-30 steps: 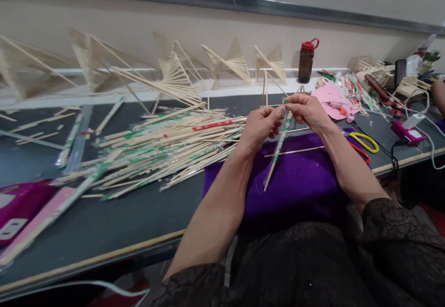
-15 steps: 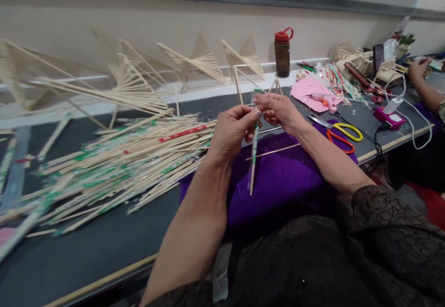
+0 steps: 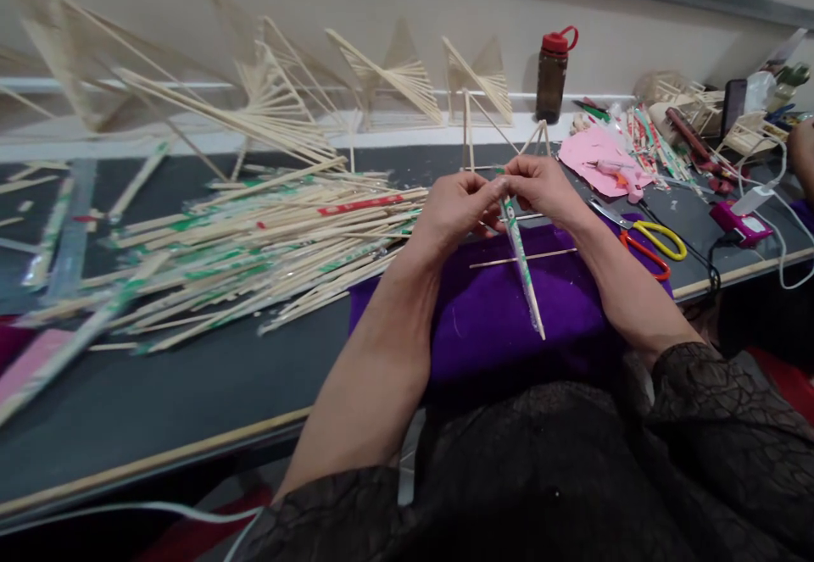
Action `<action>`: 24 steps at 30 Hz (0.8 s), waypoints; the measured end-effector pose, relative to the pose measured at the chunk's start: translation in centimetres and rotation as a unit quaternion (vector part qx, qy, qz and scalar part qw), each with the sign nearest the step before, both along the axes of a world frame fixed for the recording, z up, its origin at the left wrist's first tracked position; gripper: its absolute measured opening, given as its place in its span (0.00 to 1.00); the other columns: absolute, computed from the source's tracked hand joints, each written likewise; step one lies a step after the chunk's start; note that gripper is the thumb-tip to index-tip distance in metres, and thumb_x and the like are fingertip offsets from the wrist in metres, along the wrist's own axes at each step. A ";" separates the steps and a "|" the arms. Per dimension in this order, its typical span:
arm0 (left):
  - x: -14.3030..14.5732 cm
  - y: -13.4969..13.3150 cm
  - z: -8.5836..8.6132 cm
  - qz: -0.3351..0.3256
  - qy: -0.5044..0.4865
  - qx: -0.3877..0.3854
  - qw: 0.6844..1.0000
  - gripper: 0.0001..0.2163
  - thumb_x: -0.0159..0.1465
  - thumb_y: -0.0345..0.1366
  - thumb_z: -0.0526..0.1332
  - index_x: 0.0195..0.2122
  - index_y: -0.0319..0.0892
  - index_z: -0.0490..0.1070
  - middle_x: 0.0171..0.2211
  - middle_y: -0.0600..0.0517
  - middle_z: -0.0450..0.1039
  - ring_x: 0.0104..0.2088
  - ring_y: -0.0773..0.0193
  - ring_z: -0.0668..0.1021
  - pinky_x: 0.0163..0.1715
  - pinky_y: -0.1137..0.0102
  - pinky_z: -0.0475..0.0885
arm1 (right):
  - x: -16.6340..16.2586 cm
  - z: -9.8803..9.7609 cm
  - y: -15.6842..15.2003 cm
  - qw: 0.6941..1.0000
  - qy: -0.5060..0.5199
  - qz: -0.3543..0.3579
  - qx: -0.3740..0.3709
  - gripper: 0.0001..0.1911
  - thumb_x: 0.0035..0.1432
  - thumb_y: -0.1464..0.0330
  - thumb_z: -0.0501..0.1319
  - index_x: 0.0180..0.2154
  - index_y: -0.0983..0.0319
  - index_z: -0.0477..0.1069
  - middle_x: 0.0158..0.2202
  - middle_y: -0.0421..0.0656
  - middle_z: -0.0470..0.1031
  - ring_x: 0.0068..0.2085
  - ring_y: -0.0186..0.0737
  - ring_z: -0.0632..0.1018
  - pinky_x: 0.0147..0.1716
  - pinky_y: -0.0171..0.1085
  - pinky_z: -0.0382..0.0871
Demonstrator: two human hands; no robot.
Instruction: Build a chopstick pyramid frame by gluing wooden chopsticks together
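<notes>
Unwrapping step, by the look of it

Stick pile (image 3: 305, 240) at left. Left hand (image 3: 456, 208) pinches the top of wrapped chopsticks (image 3: 522, 269), slanting down over purple cloth (image 3: 483, 316); right hand (image 3: 545, 189) pinches the same end. Scissors (image 3: 627, 223) farther right, untouched. Next move probably calls for opposed pulls, tearing the wrapper (image 3: 512, 221).

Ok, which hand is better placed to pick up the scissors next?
Probably the right hand: the scissors lie to its right. The left hand is farther away, and both are at the wrapped chopsticks.

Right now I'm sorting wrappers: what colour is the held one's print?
Mostly green on the wrapper, head view.
</notes>
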State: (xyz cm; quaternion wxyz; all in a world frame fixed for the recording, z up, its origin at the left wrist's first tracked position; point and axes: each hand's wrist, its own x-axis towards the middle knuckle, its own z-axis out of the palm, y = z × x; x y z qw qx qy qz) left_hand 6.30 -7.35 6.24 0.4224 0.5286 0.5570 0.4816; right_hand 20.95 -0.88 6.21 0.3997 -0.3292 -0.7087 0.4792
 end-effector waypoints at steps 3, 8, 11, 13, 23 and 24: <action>-0.6 0.5 -0.4 0.021 0.033 0.026 0.999 0.19 0.63 0.50 0.69 0.26 0.42 0.67 0.17 0.56 0.68 0.16 0.69 0.72 0.15 0.76 0.64 | 0.1 0.0 -0.2 0.999 -0.037 0.019 0.032 0.12 0.61 0.74 0.64 0.25 0.62 0.66 0.19 0.31 0.62 0.19 0.24 0.62 0.20 0.27 0.55; -0.7 0.7 -0.5 0.025 0.058 0.078 0.995 0.18 0.66 0.44 0.65 0.22 0.43 0.64 0.14 0.57 0.62 0.14 0.71 0.64 0.15 0.75 0.57 | 0.3 0.0 -0.2 0.995 -0.053 0.057 0.058 0.11 0.62 0.73 0.63 0.27 0.61 0.66 0.19 0.31 0.63 0.20 0.25 0.63 0.22 0.27 0.57; -0.3 0.5 -0.1 0.028 0.049 0.091 0.994 0.15 0.65 0.36 0.63 0.22 0.44 0.63 0.15 0.58 0.61 0.14 0.72 0.62 0.15 0.75 0.57 | 0.4 0.0 0.0 0.995 -0.045 0.081 0.044 0.10 0.62 0.73 0.63 0.28 0.61 0.67 0.19 0.31 0.63 0.20 0.25 0.62 0.21 0.27 0.57; -0.1 0.4 0.3 0.022 0.029 0.083 0.996 0.13 0.65 0.33 0.60 0.22 0.44 0.62 0.15 0.58 0.61 0.14 0.72 0.61 0.15 0.75 0.56 | 0.4 0.2 0.0 0.995 -0.032 0.094 0.026 0.11 0.63 0.71 0.63 0.28 0.61 0.66 0.20 0.31 0.63 0.19 0.25 0.62 0.20 0.27 0.56; -0.7 0.1 -0.1 -0.038 0.130 0.118 0.984 0.16 0.67 0.40 0.59 0.22 0.44 0.63 0.15 0.57 0.62 0.17 0.70 0.64 0.18 0.74 0.58 | 0.6 0.2 0.2 0.992 -0.019 0.123 -0.034 0.23 0.67 0.54 0.64 0.27 0.59 0.61 0.18 0.31 0.61 0.17 0.26 0.62 0.15 0.27 0.52; -0.7 0.1 -0.1 -0.040 0.129 0.119 0.984 0.17 0.67 0.41 0.60 0.22 0.44 0.62 0.15 0.57 0.62 0.17 0.70 0.64 0.18 0.74 0.58 | 0.6 0.1 0.2 0.991 -0.015 0.128 -0.045 0.24 0.67 0.53 0.65 0.27 0.59 0.61 0.17 0.31 0.61 0.17 0.26 0.61 0.15 0.27 0.52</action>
